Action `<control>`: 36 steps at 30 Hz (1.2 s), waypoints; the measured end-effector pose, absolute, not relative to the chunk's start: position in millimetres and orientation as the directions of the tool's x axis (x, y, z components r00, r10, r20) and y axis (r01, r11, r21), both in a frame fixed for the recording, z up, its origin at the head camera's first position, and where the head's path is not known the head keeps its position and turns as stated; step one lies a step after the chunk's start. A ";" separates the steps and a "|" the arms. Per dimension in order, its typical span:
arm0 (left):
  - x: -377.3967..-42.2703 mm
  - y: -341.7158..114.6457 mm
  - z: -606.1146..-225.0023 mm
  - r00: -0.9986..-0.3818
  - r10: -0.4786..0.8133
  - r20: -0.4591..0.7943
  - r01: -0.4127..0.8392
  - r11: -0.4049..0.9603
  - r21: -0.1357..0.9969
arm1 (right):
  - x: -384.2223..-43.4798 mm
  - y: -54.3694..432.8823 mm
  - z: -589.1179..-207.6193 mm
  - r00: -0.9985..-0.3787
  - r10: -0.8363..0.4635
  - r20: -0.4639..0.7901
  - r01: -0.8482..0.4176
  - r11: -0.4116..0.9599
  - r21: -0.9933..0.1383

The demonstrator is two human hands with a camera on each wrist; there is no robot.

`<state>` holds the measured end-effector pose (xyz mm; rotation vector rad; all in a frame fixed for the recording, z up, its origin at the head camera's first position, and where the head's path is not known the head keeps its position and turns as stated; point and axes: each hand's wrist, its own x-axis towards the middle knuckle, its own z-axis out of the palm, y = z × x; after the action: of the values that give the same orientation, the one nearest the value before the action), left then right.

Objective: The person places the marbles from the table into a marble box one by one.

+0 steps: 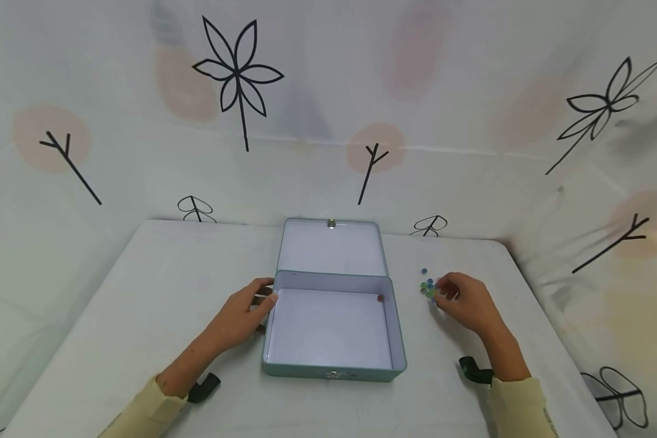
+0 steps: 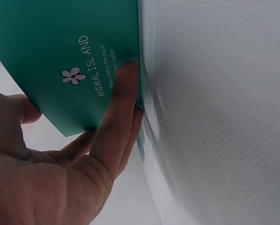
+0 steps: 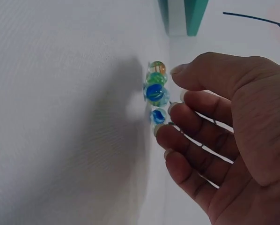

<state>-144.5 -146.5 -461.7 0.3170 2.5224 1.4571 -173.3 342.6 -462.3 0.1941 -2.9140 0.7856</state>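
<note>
A teal tin box (image 1: 334,370) with a pale interior stands in the middle of the table, its hinged lid (image 1: 331,246) laid back. One reddish marble (image 1: 380,298) lies inside by the right wall. My left hand (image 1: 245,315) rests against the box's left side: straight fingers (image 2: 114,119) touch the printed outer wall, and the thumb (image 2: 30,110) is at the rim. Right of the box, my right hand (image 1: 468,304) hovers at a small cluster of glass marbles (image 3: 155,91), blue, green and orange. Its thumb and bent fingers are apart, with no marble visibly held.
A single blue marble (image 1: 424,271) lies slightly behind the cluster. White cloth covers the table (image 1: 197,261), and a patterned curtain (image 1: 306,121) hangs behind and at the sides. Each wrist carries a dark camera mount (image 1: 475,371).
</note>
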 end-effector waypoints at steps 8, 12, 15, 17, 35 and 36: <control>-144.2 -145.7 -463.2 -0.955 0.288 -0.069 0.084 0.488 0.869 | -176.8 345.6 -471.0 -0.991 -0.102 0.084 -0.130 0.871 -0.474; -144.5 -146.0 -463.3 -0.955 0.288 -0.071 0.084 0.494 0.865 | -178.8 346.0 -473.8 -0.992 -0.102 0.076 -0.126 0.872 -0.473; -144.7 -146.0 -463.3 -0.956 0.284 -0.077 0.079 0.501 0.862 | -179.9 345.9 -475.2 -0.992 -0.101 0.069 -0.122 0.873 -0.472; -144.8 -146.1 -463.5 -0.955 0.285 -0.078 0.080 0.503 0.861 | -180.1 345.2 -475.6 -0.992 -0.104 0.066 -0.122 0.874 -0.470; -144.1 -146.4 -460.7 -0.956 0.283 -0.076 0.078 0.498 0.864 | -177.3 342.0 -469.3 -0.986 -0.146 0.080 -0.167 0.884 -0.437; -144.0 -146.5 -460.6 -0.956 0.283 -0.077 0.079 0.500 0.863 | -177.3 341.9 -468.2 -0.986 -0.148 0.080 -0.168 0.885 -0.434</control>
<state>-144.0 -146.5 -460.6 0.3101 2.5346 1.4419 -177.3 341.9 -468.2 0.2527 -3.0062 0.6987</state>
